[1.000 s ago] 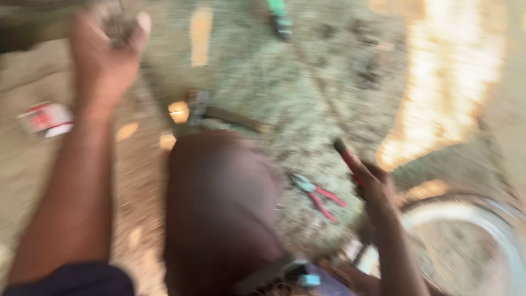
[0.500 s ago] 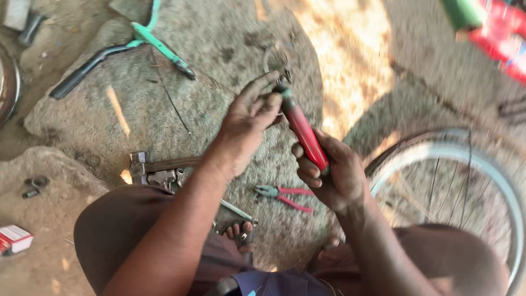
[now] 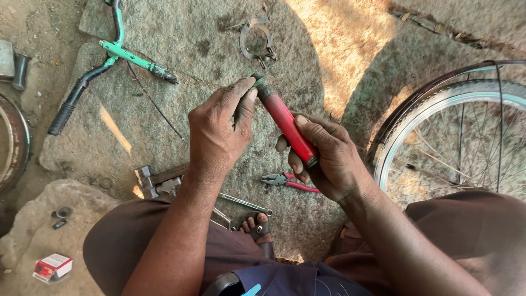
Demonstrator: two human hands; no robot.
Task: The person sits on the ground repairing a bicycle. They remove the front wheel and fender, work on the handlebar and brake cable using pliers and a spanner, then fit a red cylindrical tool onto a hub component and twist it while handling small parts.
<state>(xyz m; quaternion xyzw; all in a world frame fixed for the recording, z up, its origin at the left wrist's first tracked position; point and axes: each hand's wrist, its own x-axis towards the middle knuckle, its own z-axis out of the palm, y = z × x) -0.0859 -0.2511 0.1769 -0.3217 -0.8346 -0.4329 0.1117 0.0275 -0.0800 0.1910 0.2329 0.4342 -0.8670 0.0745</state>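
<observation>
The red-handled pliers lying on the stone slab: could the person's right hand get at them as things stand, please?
Probably yes, but not at once: the red-handled pliers lie uncovered on the stone slab just below the right hand, which is wrapped around the red cylindrical tube and would have to release it first.

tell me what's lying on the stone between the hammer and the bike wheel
In the head view, red-handled pliers lie between the hammer and the wheel, with a wrench nearer the hammer.

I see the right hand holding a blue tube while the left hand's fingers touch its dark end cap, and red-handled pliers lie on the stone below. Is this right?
Not quite: the head view shows the tube is red, not blue. The right hand holds it, the left hand touches its dark end cap, and the red-handled pliers lie on the stone below.
</observation>
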